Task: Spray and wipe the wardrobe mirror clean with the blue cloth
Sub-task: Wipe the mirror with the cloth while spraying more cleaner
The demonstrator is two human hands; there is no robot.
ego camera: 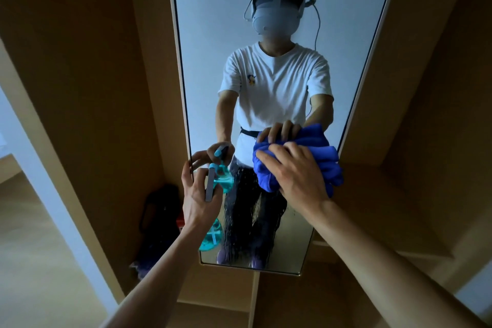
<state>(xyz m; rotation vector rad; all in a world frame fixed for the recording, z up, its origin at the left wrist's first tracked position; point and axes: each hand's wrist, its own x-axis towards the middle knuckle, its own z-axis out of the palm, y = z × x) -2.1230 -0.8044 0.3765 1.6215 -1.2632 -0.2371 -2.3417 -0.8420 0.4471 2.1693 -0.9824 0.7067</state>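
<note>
Left hand (198, 194) at the mirror's lower left edge, fingers wrapped round the teal spray bottle (210, 237), nozzle towards the glass. Right hand (295, 173) spread over the bunched blue cloth (266, 178), fingertips curled over its top, pressing it against the mirror (332, 21) just right of centre, at about mid-height. Wet streaks (247, 208) run down the mirror below the cloth, so spraying looks done here and wiping is the step in hand; the next move likely calls for sweeping the cloth down through the runs before they dry, with the upper glass still to cover.
</note>
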